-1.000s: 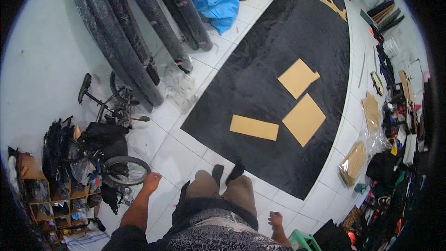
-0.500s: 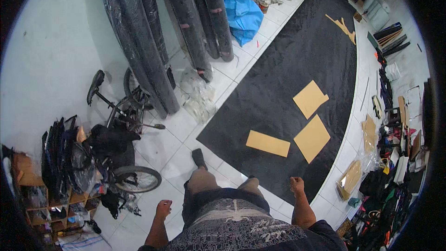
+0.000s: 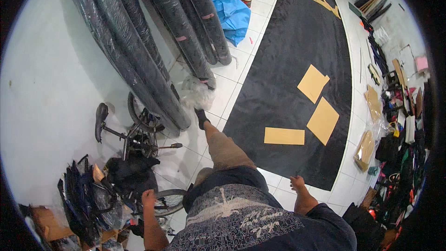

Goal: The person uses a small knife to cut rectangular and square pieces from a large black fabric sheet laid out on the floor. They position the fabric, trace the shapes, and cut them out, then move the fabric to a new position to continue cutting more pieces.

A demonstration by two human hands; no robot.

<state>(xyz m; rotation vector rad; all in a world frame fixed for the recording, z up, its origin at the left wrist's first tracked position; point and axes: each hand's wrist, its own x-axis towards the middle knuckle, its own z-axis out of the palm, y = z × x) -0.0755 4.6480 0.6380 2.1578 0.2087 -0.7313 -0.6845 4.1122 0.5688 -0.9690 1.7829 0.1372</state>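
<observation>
My left hand [image 3: 148,199] hangs low beside the bicycle wheel [image 3: 173,202]. Its fingers are too blurred to make out. Over the near edge of a large black sheet [image 3: 260,107] is my right hand [image 3: 297,184], its fingers curled in; anything inside them is hidden. Flat on the sheet lie a rectangular tan pattern piece [image 3: 284,136], a four-sided tan piece [image 3: 323,121] and a tan piece with a small tab [image 3: 312,83]. Narrow tan strips [image 3: 327,5] rest toward its far end.
Tall plastic-wrapped dark rolls [image 3: 139,42] lean at the left, near the bicycle [image 3: 125,137] and crumpled clear plastic [image 3: 197,94]. A blue plastic sheet [image 3: 230,11] lies beyond. Mixed goods [image 3: 399,158] line the right wall. White tiles [image 3: 227,81] border the black sheet.
I have stepped forward with my left leg toward the rolls, and the view has shifted. My left hand has moved next to the bicycle wheel. The tan pieces still lie on the sheet.
</observation>
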